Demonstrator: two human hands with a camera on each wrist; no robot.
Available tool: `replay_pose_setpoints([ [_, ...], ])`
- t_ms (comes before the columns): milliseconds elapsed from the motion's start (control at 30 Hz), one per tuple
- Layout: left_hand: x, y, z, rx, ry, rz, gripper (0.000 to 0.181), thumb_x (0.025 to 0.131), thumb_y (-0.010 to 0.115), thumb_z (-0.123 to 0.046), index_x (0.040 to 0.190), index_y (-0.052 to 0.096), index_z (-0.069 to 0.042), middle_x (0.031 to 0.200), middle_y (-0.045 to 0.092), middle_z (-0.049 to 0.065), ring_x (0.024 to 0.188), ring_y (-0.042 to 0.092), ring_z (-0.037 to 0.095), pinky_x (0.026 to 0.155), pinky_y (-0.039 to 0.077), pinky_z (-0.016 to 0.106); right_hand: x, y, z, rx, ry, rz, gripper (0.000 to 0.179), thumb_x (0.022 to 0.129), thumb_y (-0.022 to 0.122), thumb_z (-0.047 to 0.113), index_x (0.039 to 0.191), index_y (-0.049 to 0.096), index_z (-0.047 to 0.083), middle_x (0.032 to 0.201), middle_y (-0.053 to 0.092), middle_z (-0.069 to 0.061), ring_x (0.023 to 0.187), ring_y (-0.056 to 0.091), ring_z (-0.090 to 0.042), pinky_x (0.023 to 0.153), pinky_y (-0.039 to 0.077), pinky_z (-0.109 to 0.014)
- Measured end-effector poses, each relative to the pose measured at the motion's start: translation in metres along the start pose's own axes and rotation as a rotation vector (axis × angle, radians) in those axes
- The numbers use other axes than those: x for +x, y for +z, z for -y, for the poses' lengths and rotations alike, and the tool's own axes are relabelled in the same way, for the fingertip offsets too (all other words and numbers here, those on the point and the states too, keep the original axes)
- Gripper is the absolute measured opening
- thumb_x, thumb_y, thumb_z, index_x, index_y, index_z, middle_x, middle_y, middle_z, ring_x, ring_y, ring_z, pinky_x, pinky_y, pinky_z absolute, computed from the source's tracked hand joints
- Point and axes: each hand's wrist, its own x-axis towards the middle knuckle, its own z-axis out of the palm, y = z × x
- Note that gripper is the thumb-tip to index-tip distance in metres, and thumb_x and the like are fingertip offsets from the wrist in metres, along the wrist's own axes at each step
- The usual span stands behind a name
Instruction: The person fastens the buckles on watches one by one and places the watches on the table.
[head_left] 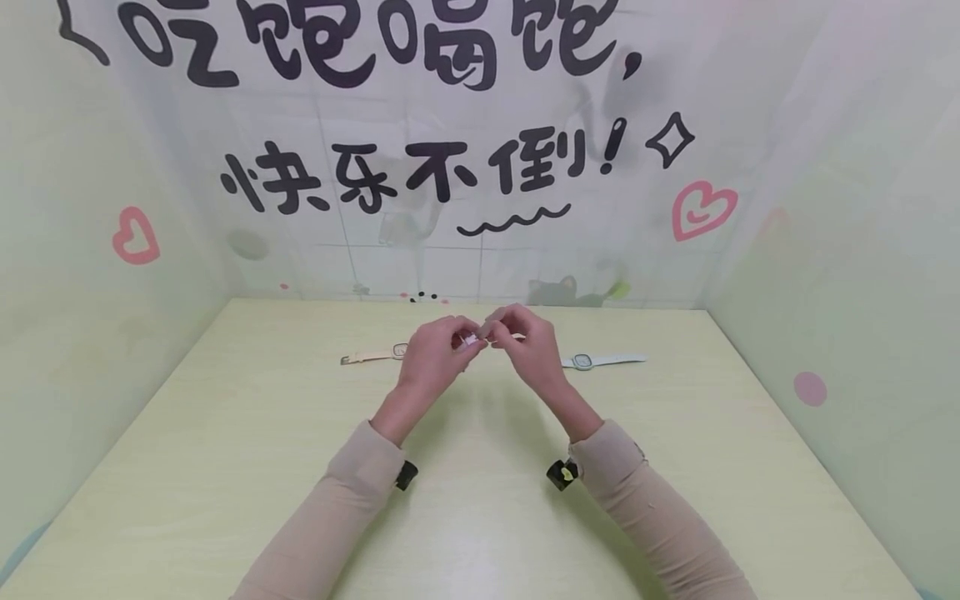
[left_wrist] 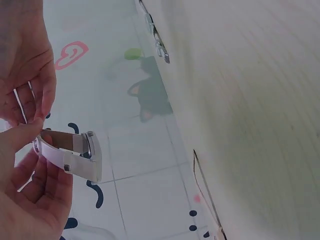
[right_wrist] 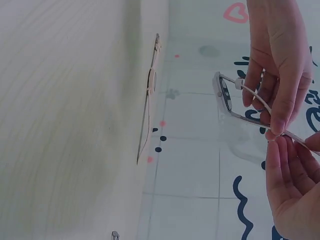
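A white-strapped wristwatch (head_left: 470, 339) is held up above the table between my two hands, its strap bent into a loop. My left hand (head_left: 435, 354) grips the strap with thumb and fingers. On the other side, my right hand (head_left: 528, 343) pinches a strap end with thumb and fingertips. The left wrist view shows the watch (left_wrist: 95, 155) hanging from the left fingers, with the square case at the loop's far end. In the right wrist view, the strap end (right_wrist: 295, 139) passes between both hands' fingertips. Whether the buckle is fastened is hidden by the fingers.
On the table (head_left: 480, 517), a peach-strapped watch (head_left: 367, 357) lies left of the hands, partly covered by the left one. To the right lies a pale blue watch (head_left: 600, 362). Printed walls (head_left: 480, 267) rise behind the table and along both sides.
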Motion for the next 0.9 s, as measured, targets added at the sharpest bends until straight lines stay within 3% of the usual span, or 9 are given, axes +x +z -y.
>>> replay_pose_setpoints([
  [133,0.001,-0.002,0.004,-0.363,-0.149,0.049,0.026,0.09,0.075,-0.021,0.108,0.064,-0.007,0.1,0.074,0.011,0.091,0.07,0.021,0.072,0.058,0.026,0.004,0.001,-0.013,0.047,0.043,-0.008,0.015,0.099,0.056,0.002,0.1,0.065,-0.01,0.098,0.071,-0.026,0.087,0.069,-0.034,0.077,0.061,-0.025],
  [267,0.003,-0.005,0.006,-0.522,-0.192,0.082,0.021,0.093,0.071,-0.018,0.106,0.063,-0.004,0.1,0.073,0.014,0.087,0.067,0.019,0.072,0.055,0.026,0.008,0.002,-0.029,0.105,0.046,-0.03,0.016,0.099,0.059,0.006,0.102,0.066,-0.008,0.099,0.072,-0.026,0.084,0.07,-0.02,0.077,0.061,-0.024],
  [400,0.004,-0.005,0.007,-0.598,-0.207,0.099,0.017,0.096,0.066,-0.016,0.105,0.063,-0.001,0.095,0.072,0.016,0.075,0.062,0.015,0.068,0.052,0.026,0.008,0.002,-0.031,0.137,0.024,-0.045,0.016,0.098,0.061,0.007,0.1,0.066,-0.008,0.097,0.072,-0.027,0.079,0.069,-0.007,0.077,0.061,-0.024],
  [567,0.004,-0.003,0.007,-0.643,-0.229,0.096,0.018,0.096,0.065,-0.015,0.105,0.062,0.0,0.094,0.07,0.018,0.07,0.06,0.015,0.065,0.052,0.026,0.007,0.003,-0.03,0.132,0.008,-0.048,0.013,0.098,0.062,0.008,0.099,0.066,-0.005,0.095,0.072,-0.024,0.077,0.068,-0.004,0.076,0.062,-0.024],
  [900,0.004,-0.004,0.006,-0.594,-0.222,0.078,0.016,0.094,0.068,-0.014,0.102,0.064,-0.001,0.094,0.072,0.015,0.075,0.062,0.014,0.072,0.051,0.024,0.006,0.004,-0.031,0.102,0.0,-0.054,0.014,0.098,0.061,0.008,0.099,0.066,-0.005,0.098,0.07,-0.023,0.079,0.067,-0.006,0.076,0.061,-0.024],
])
